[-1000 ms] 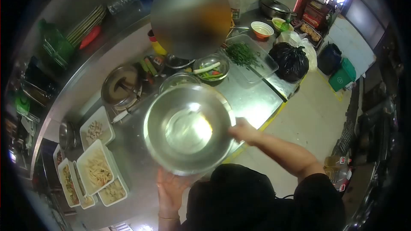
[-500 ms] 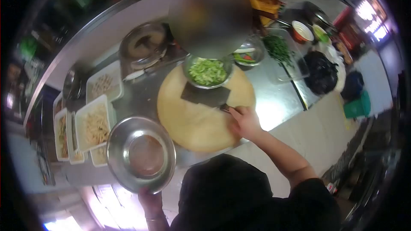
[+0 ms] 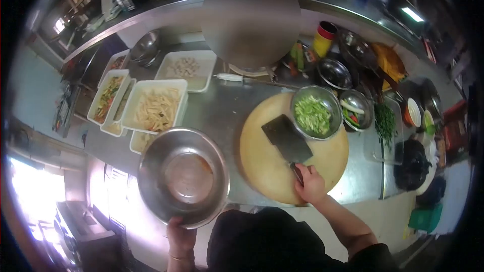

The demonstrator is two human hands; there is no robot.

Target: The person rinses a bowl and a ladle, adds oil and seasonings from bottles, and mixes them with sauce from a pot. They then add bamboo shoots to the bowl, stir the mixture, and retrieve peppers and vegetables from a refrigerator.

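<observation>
Cleaver (image 3: pixel 287 138) over board (image 3: pixel 259 168), right hand (image 3: pixel 311 185) closed round handle (image 3: pixel 297 173); left hand (image 3: pixel 181 236) gripping large bowl (image 3: pixel 153 174).

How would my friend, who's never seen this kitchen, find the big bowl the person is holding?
Start at the big, round, pale chopping board on the metal counter. Look left of it in the picture, by the counter's near edge, where the left hand holds a wide metal bowl. Unlike the smaller-looking bowl at the board's upper right, it has no chopped greens inside.
</observation>
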